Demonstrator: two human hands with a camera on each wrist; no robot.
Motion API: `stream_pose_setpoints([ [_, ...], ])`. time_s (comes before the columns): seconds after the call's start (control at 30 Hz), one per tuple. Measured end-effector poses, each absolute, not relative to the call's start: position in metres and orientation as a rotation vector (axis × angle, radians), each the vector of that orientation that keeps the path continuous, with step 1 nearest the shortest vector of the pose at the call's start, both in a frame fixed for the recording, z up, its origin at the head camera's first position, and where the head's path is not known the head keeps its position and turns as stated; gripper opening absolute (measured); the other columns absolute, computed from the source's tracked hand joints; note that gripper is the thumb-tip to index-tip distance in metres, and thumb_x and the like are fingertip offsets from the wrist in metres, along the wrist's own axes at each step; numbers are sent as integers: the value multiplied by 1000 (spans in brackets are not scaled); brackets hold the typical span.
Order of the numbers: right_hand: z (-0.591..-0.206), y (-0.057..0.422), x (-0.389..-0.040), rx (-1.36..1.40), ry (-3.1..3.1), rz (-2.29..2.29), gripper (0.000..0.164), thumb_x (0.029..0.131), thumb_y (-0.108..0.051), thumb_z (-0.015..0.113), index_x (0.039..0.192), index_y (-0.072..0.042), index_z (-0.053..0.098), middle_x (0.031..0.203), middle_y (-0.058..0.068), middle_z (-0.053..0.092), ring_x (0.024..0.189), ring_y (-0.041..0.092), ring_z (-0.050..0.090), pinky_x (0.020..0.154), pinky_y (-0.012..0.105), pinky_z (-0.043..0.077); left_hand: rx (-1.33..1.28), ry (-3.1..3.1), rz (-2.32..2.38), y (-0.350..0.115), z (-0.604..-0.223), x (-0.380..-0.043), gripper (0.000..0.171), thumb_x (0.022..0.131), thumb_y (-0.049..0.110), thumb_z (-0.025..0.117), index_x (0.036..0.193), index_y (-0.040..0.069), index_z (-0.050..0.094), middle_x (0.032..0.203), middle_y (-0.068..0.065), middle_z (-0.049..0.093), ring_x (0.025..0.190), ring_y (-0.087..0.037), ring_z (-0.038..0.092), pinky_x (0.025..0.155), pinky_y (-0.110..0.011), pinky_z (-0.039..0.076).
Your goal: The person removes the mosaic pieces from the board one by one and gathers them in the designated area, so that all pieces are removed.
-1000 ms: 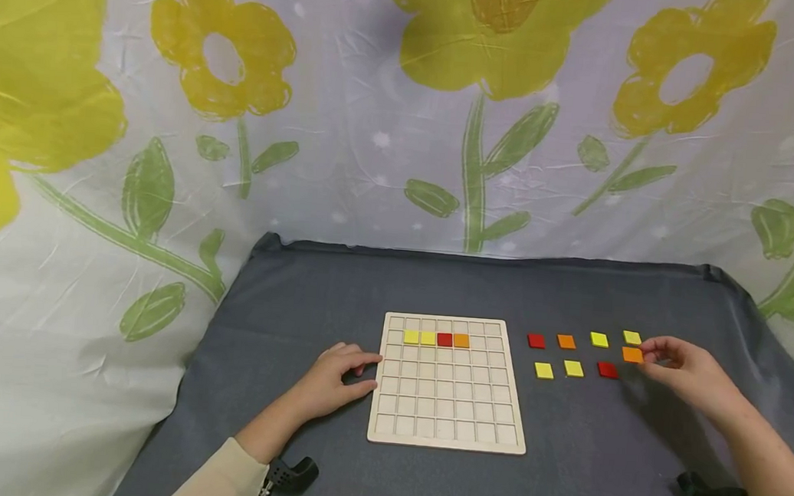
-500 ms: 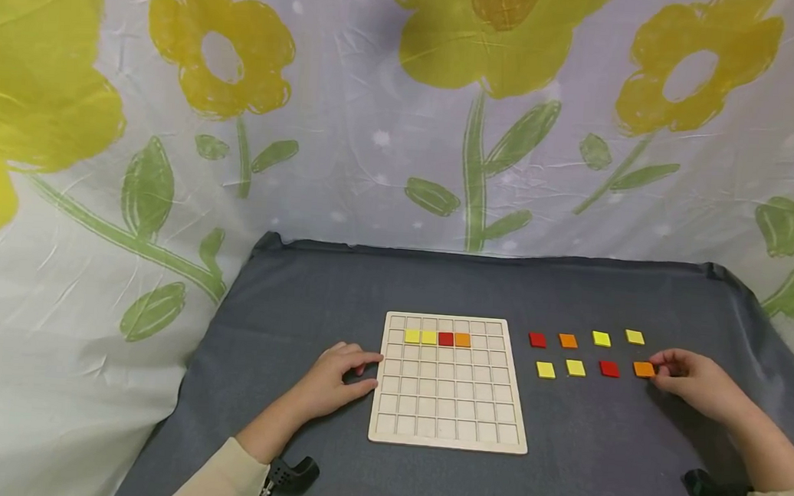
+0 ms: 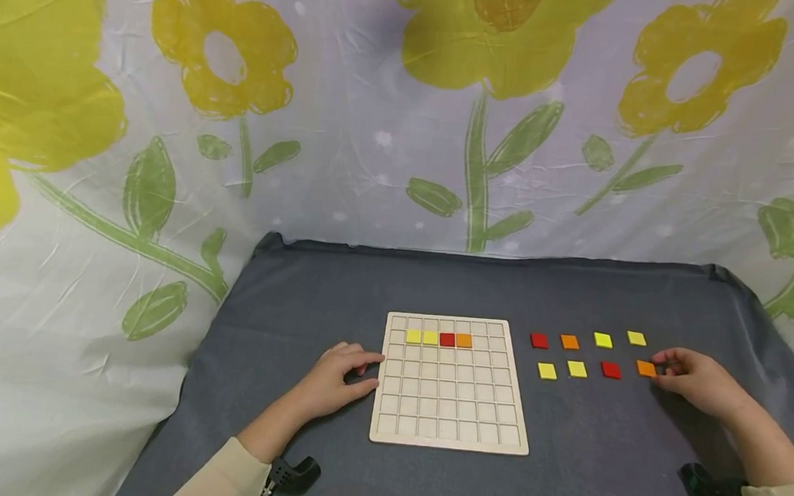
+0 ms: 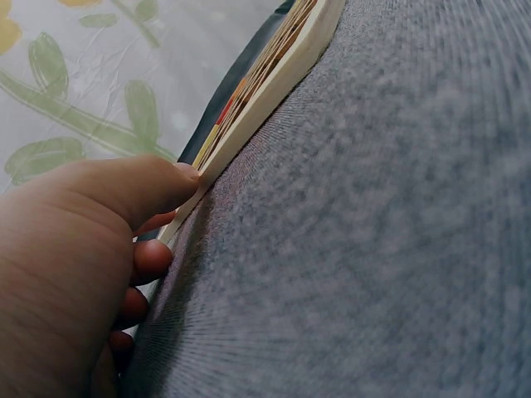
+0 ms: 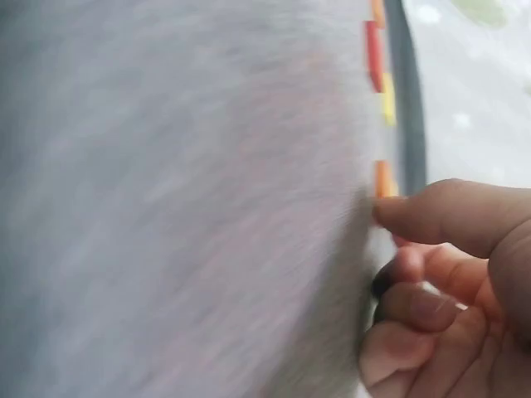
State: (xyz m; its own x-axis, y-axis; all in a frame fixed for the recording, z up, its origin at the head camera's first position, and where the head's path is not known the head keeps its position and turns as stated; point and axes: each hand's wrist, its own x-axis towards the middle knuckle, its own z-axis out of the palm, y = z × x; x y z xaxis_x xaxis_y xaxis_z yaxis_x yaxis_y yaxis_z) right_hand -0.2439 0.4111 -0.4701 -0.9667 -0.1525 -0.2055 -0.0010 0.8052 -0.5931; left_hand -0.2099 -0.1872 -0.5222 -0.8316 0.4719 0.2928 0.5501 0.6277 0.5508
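Observation:
A pale wooden grid board (image 3: pixel 452 391) lies flat on the grey cloth. In its second row sit two yellow tiles, a red tile (image 3: pixel 447 339) and an orange tile (image 3: pixel 463 340). Against the board's left edge rest the thumb and index finger of my left hand (image 3: pixel 332 380); the left wrist view shows the thumb (image 4: pixel 178 178) on the rim. My right hand (image 3: pixel 695 382) is low over the cloth at the far right, pinching the right side of a loose orange tile (image 3: pixel 646 368) that lies at the end of the front row. Its other fingers curl under.
Right of the board, two rows of loose square tiles lie on the cloth, among them a red tile (image 3: pixel 539 340), an orange tile (image 3: pixel 569 341) and a yellow tile (image 3: pixel 636 338). A flowered curtain (image 3: pixel 350 122) hangs behind the table.
My right hand has lowered the orange tile from beside the back yellow tile to the end of the front row. The tile has turned slightly there. My left hand has stayed at the board.

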Motion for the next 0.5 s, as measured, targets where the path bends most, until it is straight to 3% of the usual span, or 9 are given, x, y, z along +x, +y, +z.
stream_pose_setpoints([
  [0.2, -456, 405, -240, -77, 2808, -878, 45, 102, -21, 63, 128, 14, 50, 88, 8, 53, 72, 21, 48, 59, 34, 39, -882, -2711, -974, -186, -525, -209, 34, 93, 25, 78, 125, 15, 73, 83, 9, 49, 78, -10, 40, 74, -30, 33],
  [0.5, -420, 363, -242, -142, 2911, -933, 54, 103, -44, 62, 130, 2, 55, 95, 9, 51, 76, 20, 49, 61, 33, 40, -873, -2709, -978, -188, -523, -209, 35, 93, 23, 79, 126, 14, 73, 83, 9, 50, 78, -11, 40, 75, -30, 32],
])
